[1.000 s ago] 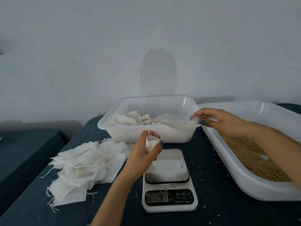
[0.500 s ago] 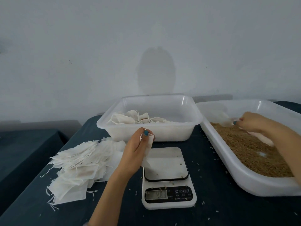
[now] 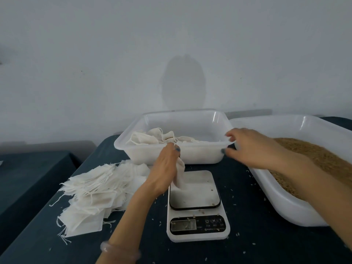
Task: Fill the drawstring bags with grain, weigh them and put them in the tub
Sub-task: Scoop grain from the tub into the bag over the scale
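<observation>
My left hand (image 3: 164,169) pinches the mouth of a white drawstring bag (image 3: 180,175) that hangs over the back left corner of the scale (image 3: 198,226). My right hand (image 3: 247,147), blurred by motion, is at the front right corner of the tub (image 3: 200,156). Its finger and thumb curl around a clear scoop (image 3: 223,143), which is hard to make out against the tub. Several filled bags (image 3: 148,139) lie in the tub's left half. Brown grain (image 3: 314,159) fills the big white tray (image 3: 285,206) on the right.
A pile of flat empty bags (image 3: 95,193) with loose strings lies left of the scale on the dark table (image 3: 257,244). Stray grains dot the cloth and the scale. A lower dark surface (image 3: 28,178) stands at far left. A pale wall is behind.
My right hand went from over the tub into the grain tray and has swung back left to the tub's corner. My left hand stays above the scale with the bag.
</observation>
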`<state>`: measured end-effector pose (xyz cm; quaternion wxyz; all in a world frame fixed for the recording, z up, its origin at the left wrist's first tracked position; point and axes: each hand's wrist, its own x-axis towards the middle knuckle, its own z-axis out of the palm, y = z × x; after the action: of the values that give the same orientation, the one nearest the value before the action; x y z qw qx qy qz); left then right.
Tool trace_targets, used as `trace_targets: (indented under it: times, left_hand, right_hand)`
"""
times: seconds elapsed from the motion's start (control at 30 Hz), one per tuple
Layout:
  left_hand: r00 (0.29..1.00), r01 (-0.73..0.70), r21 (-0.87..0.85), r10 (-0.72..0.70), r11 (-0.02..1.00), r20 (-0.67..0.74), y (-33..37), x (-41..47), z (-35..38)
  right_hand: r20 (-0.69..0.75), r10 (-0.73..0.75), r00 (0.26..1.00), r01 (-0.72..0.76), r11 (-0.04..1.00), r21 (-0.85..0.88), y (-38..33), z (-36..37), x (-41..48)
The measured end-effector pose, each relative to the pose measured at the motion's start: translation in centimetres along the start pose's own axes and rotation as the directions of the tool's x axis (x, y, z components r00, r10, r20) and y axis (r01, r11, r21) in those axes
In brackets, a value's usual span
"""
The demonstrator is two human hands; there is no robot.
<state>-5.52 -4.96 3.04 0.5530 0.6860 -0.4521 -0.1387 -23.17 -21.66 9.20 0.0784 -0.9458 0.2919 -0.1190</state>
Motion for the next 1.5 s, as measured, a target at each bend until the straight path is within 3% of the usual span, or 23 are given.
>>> trace_targets:
  times: [0.1,0.23,0.4,0.5,0.67,0.8,0.97,1.5]
  left_hand:
    - [0.998,-0.043,0.137,0.036,0.99,0.047,-0.1,0.0,-0.1]
    - [0.995,-0.084,0.235,0.071,0.968,0.064,0.9,0.1,0.0]
    - [0.995,-0.019,0.087,0.011,0.996,0.095,1.5,0.1,0.5]
    - [0.988,-0.029,0.071,0.017,0.997,0.154,1.2,0.4,0.7]
    - [0.978,-0.033,0.304,-0.032,0.952,0.207,-0.3,1.1,1.3]
    - [0.993,-0.008,0.386,-0.038,0.922,0.113,-2.4,0.9,1.3]
    - [0.999,-0.037,0.28,0.029,0.959,0.032,-3.5,0.3,1.3]
    - [0.993,0.024,0.272,0.009,0.962,-0.119,-5.0,0.5,0.5]
  right_hand:
    - [0.035,-0.117,0.993,0.116,0.993,0.02,-3.1,0.9,-1.2]
    - [0.068,-0.124,0.99,0.116,0.987,0.115,-4.1,3.1,-1.3]
    - [-0.003,-0.118,0.993,0.113,0.941,0.32,-4.1,5.8,-0.2]
    - [-0.093,-0.045,0.995,0.085,0.869,0.487,-3.7,8.0,0.7]
    - [-0.175,0.167,0.97,0.021,0.663,0.748,-2.8,11.5,1.8]
    - [-0.202,0.274,0.94,-0.015,0.626,0.78,-0.9,14.0,1.4]
    - [-0.128,0.392,0.911,-0.094,0.498,0.862,0.4,14.9,1.8]
    - [-0.141,0.39,0.91,-0.1,0.535,0.839,0.5,15.4,1.9]
